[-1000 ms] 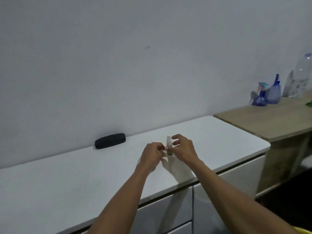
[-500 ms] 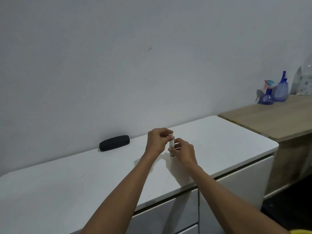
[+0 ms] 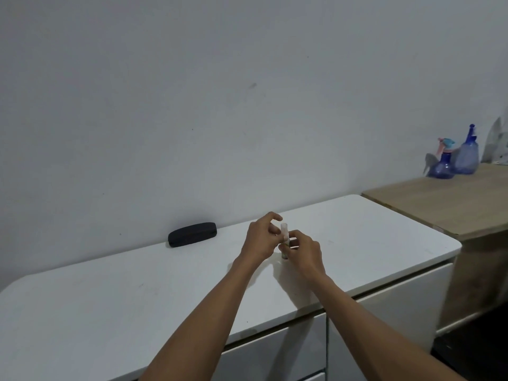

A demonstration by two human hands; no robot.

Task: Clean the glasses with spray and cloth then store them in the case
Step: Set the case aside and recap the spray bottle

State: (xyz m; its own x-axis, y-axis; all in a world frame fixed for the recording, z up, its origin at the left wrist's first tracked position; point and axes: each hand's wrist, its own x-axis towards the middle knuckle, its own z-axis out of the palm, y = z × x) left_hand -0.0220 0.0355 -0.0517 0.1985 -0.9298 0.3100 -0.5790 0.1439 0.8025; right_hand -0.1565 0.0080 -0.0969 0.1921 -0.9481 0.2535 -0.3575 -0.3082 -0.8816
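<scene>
A small spray bottle [image 3: 284, 239] with a pale clear cap stands between my hands above the white cabinet top [image 3: 137, 298]. My right hand [image 3: 306, 251] grips its lower body. My left hand [image 3: 259, 239] pinches the cap end from the left, index finger raised. A closed black glasses case [image 3: 192, 234] lies against the wall, well left of my hands. No glasses or cloth are in sight.
To the right stands a lower wooden table [image 3: 439, 204] carrying two blue spray bottles [image 3: 453, 160] and a plastic bag at the frame edge. White drawer fronts [image 3: 384, 320] run below the cabinet top. A plain wall rises behind.
Both hands stayed at the small bottle. My left hand went from beside it to over its top, then pulled back to its left side, showing the cap again.
</scene>
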